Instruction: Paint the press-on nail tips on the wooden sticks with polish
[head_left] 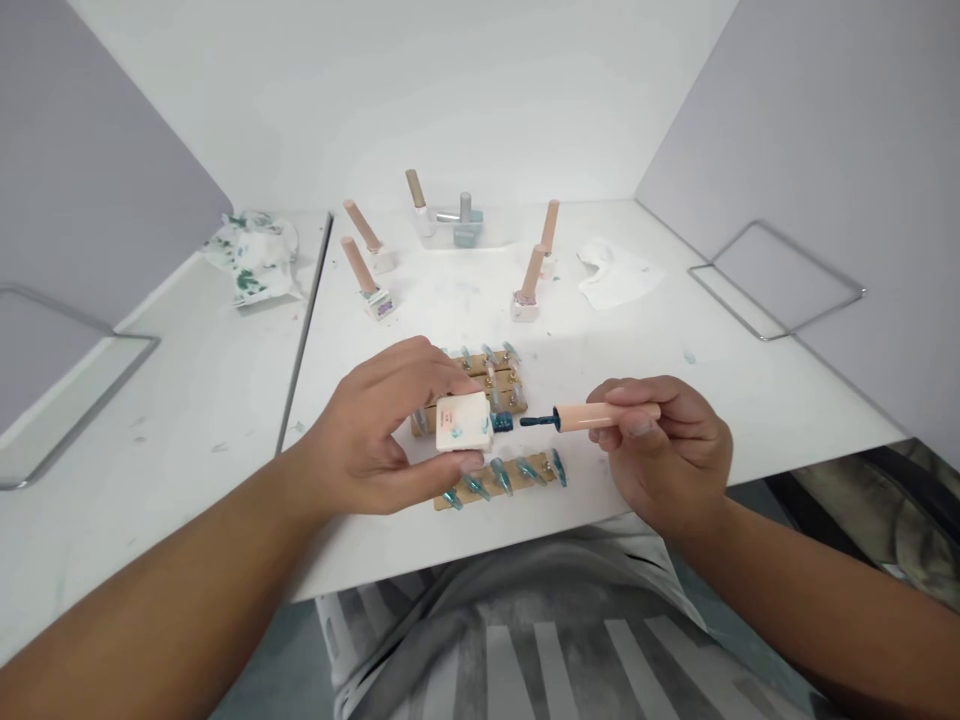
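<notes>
My left hand (405, 430) grips a white square polish bottle (463, 422) between thumb and fingers, tipped sideways so its blue-stained neck faces right. In my right hand (660, 445) is the peach cap (596, 416), pinched level, its dark blue brush (538, 421) pointing left just outside the bottle's mouth. Beneath the bottle, a wooden strip (536, 470) carries several teal nail tips along it. Behind it, more wooden strips (480, 382) bear pale blue nail tips, partly hidden by my left hand and the bottle.
Peach-capped bottles stand at the back left (381, 302) and back right (525, 305). Between them, a clear tray (491, 235) holds more bottles. A stained tissue (259, 262) lies left, a white tissue (615, 275) right. Wire frames (776, 330) project from the side panels.
</notes>
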